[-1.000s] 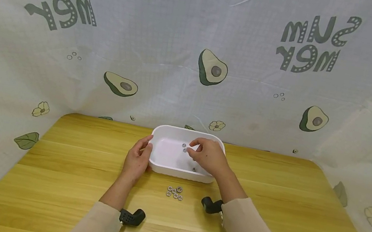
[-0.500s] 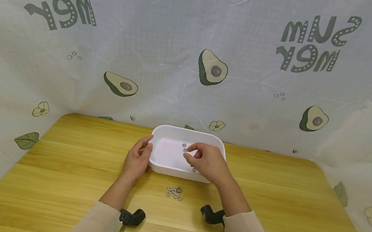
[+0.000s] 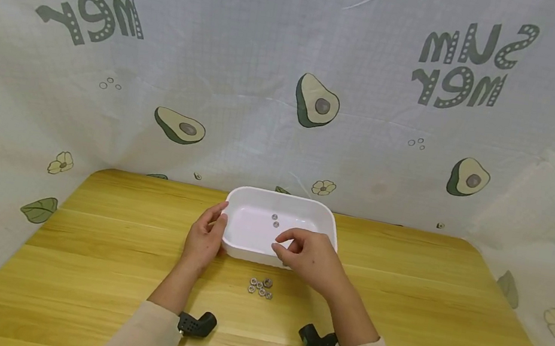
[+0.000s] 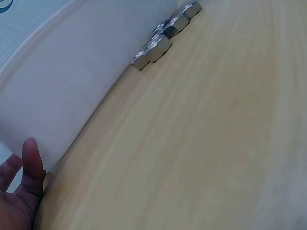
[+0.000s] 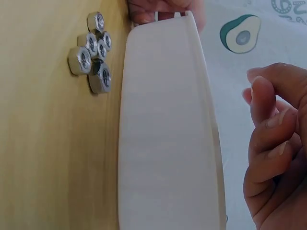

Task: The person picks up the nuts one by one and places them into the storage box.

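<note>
My left hand (image 3: 204, 240) holds the left end of a white plastic tub (image 3: 248, 256), thumb (image 4: 32, 160) against its outer wall. My right hand (image 3: 315, 260) is over the tub's front right rim, thumb and index finger slightly apart and the other fingers loosely curled. Nothing shows between its fingertips in the right wrist view. Inside the tub two small metal hex nuts (image 3: 276, 224) lie on the floor; the right hand hides the front right part. Several more nuts (image 3: 260, 286) sit in a cluster on the table in front of the tub.
The wood-grain table (image 3: 133, 259) ends at a white printed cloth (image 3: 250, 72) behind the tub. Black wrist cameras (image 3: 199, 324) are strapped to both wrists, above beige sleeves.
My right hand has drawn back toward me from the tub's middle to its front rim, covering a nut seen earlier at the front right. My left hand stays in place.
</note>
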The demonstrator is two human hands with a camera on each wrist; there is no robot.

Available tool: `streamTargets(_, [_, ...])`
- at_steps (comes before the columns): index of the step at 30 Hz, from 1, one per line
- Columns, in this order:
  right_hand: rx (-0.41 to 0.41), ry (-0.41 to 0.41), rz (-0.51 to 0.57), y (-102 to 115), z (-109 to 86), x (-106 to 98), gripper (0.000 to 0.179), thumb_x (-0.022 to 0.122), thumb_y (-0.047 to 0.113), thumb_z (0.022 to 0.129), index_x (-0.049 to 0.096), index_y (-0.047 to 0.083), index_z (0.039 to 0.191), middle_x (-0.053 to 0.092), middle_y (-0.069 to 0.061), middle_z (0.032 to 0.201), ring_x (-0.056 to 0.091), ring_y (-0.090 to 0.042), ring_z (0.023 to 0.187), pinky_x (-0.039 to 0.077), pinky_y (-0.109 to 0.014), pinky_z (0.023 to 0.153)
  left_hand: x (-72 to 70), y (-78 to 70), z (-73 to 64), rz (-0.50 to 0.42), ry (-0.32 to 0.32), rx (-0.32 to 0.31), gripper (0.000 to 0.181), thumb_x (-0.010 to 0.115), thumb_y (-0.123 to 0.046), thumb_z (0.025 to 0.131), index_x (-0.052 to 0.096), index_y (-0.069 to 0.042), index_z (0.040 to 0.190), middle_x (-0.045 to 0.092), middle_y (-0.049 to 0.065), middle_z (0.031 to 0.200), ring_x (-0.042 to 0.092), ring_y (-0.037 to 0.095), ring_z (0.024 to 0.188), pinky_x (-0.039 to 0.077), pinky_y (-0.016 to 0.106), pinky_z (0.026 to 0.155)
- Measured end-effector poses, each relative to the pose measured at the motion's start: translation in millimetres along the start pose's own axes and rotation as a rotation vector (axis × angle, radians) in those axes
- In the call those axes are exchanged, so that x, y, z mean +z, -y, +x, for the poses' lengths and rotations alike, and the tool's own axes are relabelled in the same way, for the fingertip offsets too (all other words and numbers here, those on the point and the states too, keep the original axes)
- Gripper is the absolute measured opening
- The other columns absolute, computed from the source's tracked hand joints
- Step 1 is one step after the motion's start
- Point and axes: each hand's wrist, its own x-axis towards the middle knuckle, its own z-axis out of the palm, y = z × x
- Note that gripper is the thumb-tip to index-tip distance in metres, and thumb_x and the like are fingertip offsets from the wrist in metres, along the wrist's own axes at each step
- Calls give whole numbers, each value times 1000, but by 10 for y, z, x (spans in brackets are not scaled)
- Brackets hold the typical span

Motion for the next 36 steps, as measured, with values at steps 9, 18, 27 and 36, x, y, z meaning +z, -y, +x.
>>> streamTargets(9, [-34,126,38,-94,-146,78,4,77,23,91,74,19,92,59,3,67,49,-13,59,38,-22,50,-5,10,3,1,0,14,39,51,-32,106,56,-30,145,56,11,138,59,20,89,52,25,57])
streamTargets(18, [-42,310,62,-258,-209,126,3,73,15,92,74,13,94,60,5,63,51,-9,53,43,-23,49,-4,8,3,0,3,1,39,50,-33,106,56,-31,145,56,11,139,59,23,93,52,25,59])
streamTargets(27, [-16,391,67,-367,-232,195,8,74,11,89,72,13,96,64,2,67,55,-11,52,46,-26,50,-5,6,2,8,6,6,40,50,-35,107,55,-31,146,57,10,137,59,24,92,52,25,59])
streamTargets(36, [-35,391,65,-404,-238,247,11,74,7,86,71,11,95,63,1,69,55,-11,53,47,-26,50,-8,9,8,11,9,2,41,49,-35,107,54,-31,147,57,10,136,58,22,89,52,24,59])
